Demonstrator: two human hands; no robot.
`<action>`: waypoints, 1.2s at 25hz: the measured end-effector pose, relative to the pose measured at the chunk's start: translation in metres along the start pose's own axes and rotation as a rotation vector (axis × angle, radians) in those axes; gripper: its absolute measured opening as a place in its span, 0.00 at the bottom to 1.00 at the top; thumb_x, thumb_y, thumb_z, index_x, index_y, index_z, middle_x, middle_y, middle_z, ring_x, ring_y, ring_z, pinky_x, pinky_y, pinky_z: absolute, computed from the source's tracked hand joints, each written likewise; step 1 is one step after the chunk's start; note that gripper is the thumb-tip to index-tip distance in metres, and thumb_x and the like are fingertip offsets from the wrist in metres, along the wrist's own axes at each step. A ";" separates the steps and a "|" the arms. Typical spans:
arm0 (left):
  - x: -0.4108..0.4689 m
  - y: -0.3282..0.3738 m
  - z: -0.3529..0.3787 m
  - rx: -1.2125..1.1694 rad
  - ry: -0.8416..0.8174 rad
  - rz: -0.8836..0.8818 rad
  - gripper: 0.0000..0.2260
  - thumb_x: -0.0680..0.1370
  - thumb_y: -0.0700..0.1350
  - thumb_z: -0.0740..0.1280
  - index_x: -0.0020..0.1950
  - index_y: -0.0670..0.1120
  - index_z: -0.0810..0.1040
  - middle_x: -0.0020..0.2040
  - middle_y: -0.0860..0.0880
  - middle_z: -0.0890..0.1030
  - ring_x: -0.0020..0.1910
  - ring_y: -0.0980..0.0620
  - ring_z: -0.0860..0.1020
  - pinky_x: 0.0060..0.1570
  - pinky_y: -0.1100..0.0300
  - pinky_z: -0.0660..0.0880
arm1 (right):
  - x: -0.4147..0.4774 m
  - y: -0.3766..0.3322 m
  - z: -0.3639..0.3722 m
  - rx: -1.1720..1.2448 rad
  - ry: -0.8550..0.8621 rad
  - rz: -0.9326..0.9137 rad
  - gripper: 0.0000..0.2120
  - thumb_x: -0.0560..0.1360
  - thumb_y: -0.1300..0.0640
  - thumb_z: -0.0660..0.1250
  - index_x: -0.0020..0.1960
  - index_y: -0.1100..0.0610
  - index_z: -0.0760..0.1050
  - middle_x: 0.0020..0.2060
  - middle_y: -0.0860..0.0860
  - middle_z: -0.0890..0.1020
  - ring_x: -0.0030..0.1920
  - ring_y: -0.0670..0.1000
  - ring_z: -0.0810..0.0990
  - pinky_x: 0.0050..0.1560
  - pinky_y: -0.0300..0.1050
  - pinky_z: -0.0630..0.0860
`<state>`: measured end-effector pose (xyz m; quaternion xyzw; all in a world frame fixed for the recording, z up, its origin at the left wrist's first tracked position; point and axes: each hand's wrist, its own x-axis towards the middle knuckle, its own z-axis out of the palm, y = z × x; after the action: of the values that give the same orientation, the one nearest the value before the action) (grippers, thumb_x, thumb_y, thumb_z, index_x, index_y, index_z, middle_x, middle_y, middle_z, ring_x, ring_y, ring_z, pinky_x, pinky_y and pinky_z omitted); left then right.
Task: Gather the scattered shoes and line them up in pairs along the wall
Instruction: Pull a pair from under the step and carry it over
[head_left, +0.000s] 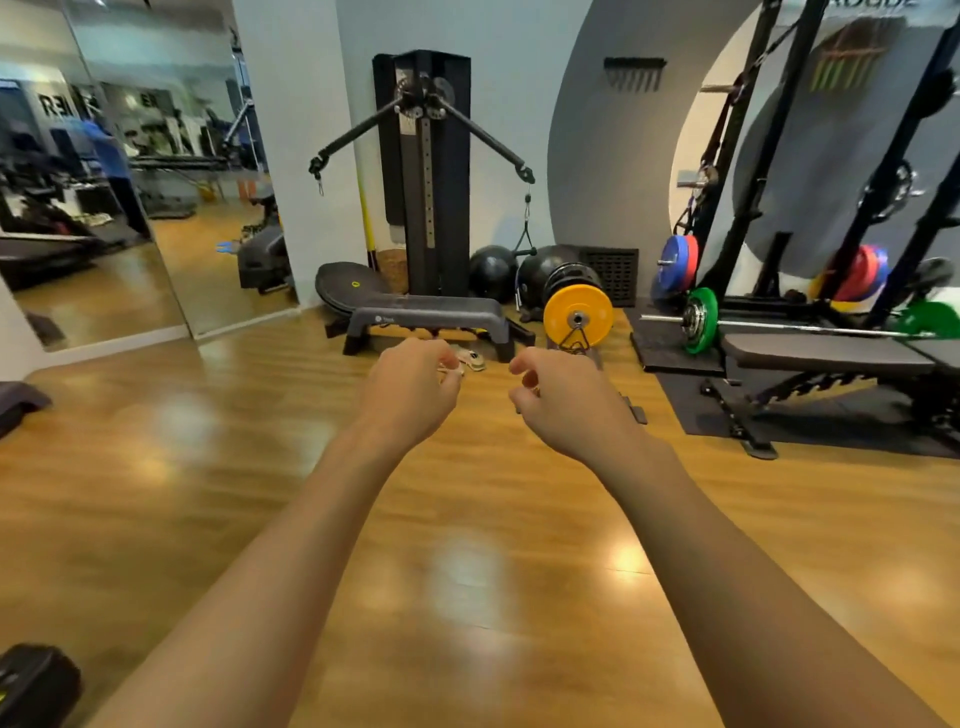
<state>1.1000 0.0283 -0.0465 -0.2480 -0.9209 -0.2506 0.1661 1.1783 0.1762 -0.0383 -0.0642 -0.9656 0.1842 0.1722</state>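
A light-coloured shoe (471, 359) lies on the wooden floor just in front of the grey step platform (431, 313), partly hidden behind my left hand. My left hand (410, 389) is stretched forward at mid-frame, fingers loosely curled and apart, holding nothing. My right hand (566, 400) is beside it, also loosely curled and holding nothing. Both hands hover well above the floor and apart from the shoe. In the wall mirror, a few pale shoes (96, 218) appear reflected on the floor.
A cable machine (423, 171) stands against the far wall, with black balls (491, 273) and a yellow weight plate (578, 315) beside it. A rack, barbell (779, 327) and bench (821, 356) fill the right side. Mirrors (130, 182) cover the left wall. Dark objects sit at the left edge.
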 end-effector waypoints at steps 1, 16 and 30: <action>0.029 -0.007 0.009 -0.004 -0.011 -0.003 0.10 0.78 0.48 0.64 0.57 0.49 0.79 0.55 0.48 0.80 0.54 0.49 0.77 0.51 0.53 0.76 | 0.028 0.004 0.005 -0.001 -0.006 -0.001 0.15 0.77 0.54 0.63 0.64 0.52 0.73 0.55 0.52 0.80 0.52 0.55 0.78 0.50 0.55 0.78; 0.418 -0.141 0.153 0.134 -0.013 -0.039 0.10 0.78 0.47 0.63 0.57 0.50 0.79 0.53 0.48 0.78 0.52 0.45 0.76 0.47 0.49 0.76 | 0.463 0.100 0.120 0.125 0.005 -0.042 0.16 0.77 0.52 0.64 0.65 0.49 0.72 0.57 0.49 0.79 0.55 0.53 0.77 0.54 0.52 0.76; 0.815 -0.312 0.332 0.000 -0.088 -0.022 0.09 0.77 0.47 0.64 0.56 0.50 0.79 0.53 0.47 0.80 0.48 0.48 0.76 0.44 0.53 0.75 | 0.864 0.196 0.259 0.108 -0.025 0.071 0.17 0.77 0.53 0.64 0.66 0.50 0.72 0.57 0.50 0.79 0.56 0.52 0.77 0.56 0.55 0.76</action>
<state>0.2013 0.2789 -0.0857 -0.2487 -0.9300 -0.2412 0.1229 0.2922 0.4331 -0.0718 -0.0865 -0.9535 0.2426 0.1565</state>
